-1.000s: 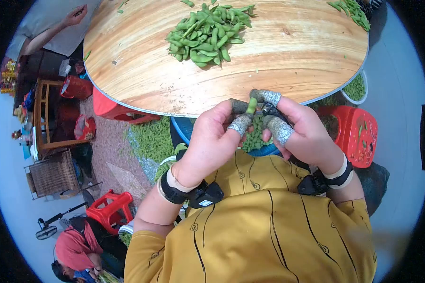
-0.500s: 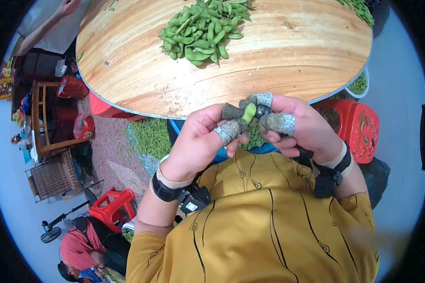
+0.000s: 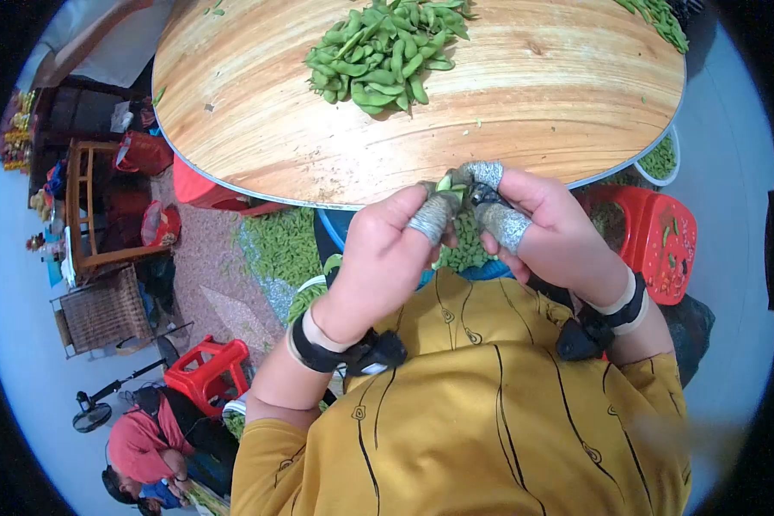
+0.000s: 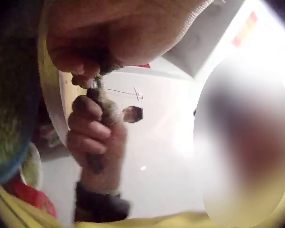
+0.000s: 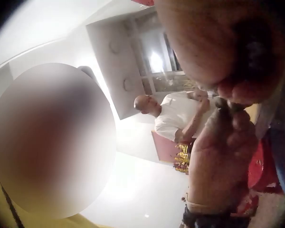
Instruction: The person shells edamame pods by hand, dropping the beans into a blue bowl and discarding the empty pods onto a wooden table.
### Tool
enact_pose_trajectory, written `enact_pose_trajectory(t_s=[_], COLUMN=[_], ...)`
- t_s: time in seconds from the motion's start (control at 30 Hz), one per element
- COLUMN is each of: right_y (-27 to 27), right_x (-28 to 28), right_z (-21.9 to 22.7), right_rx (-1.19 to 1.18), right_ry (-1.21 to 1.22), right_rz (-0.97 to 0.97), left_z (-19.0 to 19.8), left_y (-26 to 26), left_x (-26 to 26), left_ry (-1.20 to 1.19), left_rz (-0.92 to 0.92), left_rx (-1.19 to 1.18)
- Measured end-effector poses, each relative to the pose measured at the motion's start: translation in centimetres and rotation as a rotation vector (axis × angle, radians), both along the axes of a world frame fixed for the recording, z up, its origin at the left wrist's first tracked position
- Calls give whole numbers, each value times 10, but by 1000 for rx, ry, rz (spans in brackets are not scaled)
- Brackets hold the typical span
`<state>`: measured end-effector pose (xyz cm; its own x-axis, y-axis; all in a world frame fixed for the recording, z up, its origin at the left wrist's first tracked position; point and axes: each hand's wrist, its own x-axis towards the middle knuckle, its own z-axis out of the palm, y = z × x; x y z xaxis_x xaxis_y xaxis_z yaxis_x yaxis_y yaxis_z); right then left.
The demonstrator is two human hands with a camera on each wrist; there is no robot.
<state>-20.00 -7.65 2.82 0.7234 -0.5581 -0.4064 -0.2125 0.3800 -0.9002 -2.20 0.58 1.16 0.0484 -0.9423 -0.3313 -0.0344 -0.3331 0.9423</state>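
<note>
My left hand (image 3: 383, 245) pinches a green soybean pod (image 3: 446, 185) between thumb and forefinger, both wrapped in grey tape. The pod stands up from the fingertips, with pale green showing at its top. Close against it, my right hand (image 3: 550, 215) curls its taped fingers round a small black-handled tool (image 3: 480, 196). In the left wrist view, the tool's dark end (image 4: 95, 164) shows below the right hand's curled fingers; I cannot tell its kind. Beneath both hands, shelled beans (image 3: 466, 245) lie in a blue basin (image 3: 335, 225), partly hidden.
A heap of pods (image 3: 383, 60) lies on the wooden table (image 3: 232, 120) ahead. To the right are a red stool (image 3: 672, 232) and a white bucket (image 3: 672, 159) of green beans. Beans (image 3: 279, 249) also cover the floor at left. Another person (image 3: 146, 447) sits at lower left.
The pod in my left hand was whole and upright, then tilted; now less of it shows and its top looks parted. Both hands stay together near the table edge.
</note>
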Motion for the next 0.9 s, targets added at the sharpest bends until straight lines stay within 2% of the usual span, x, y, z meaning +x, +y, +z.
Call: enact_pose_trajectory(t_s=[0.03,0.1,0.13,0.17,0.2,0.23,0.27,0.3,0.37,0.47,0.53,0.6,0.7,0.73,0.77,0.83,0.9], right_y=[0,3,8,11,9,6,3,1,-1,7,8,9,21,26,28,27,27], right_x=[-1,-1,0,1,1,1,1,2,3,8,7,5,3,4,6,12,16], right_z=[-1,-14,-30,-39,-31,-16,-8,-11,-21,-24,-27,-28,-25,-23,-20,-19,-23], right_rx=[42,84,-182,-447,-447,-583,-718,-720,-1065,-1133,-1084,-1038,-1142,-1220,-1310,-1356,-1250], right_ry=[6,13,-69,-151,-151,-24,105,104,195,227,247,266,274,292,311,243,74], right_rz=[14,31,-61,-154,-155,-50,56,55,160,146,154,161,156,107,51,11,65], left_z=[0,0,-3,-4,-4,-5,-9,-8,-6,-8,-10,-16,-21,-25,-33,-27,-16], left_y=[1,3,3,5,6,7,9,10,12,18,23,30,36,38,38,35,31], left_x=[1,4,6,5,2,-1,-4,-3,-1,1,6,12,19,18,18,16,13], left_ry=[-1,310,187,187,31,-127,-140,-141,-308,-316,-301,-163,-270,-333,-493,-597,-608], left_rz=[0,-44,-116,-116,-161,-206,-194,-195,-278,-270,-257,-100,-30,-40,-79,-128,-151], left_rx=[1,112,109,110,42,-28,-103,-105,-166,-152,-110,44,112,68,-86,-199,-251])
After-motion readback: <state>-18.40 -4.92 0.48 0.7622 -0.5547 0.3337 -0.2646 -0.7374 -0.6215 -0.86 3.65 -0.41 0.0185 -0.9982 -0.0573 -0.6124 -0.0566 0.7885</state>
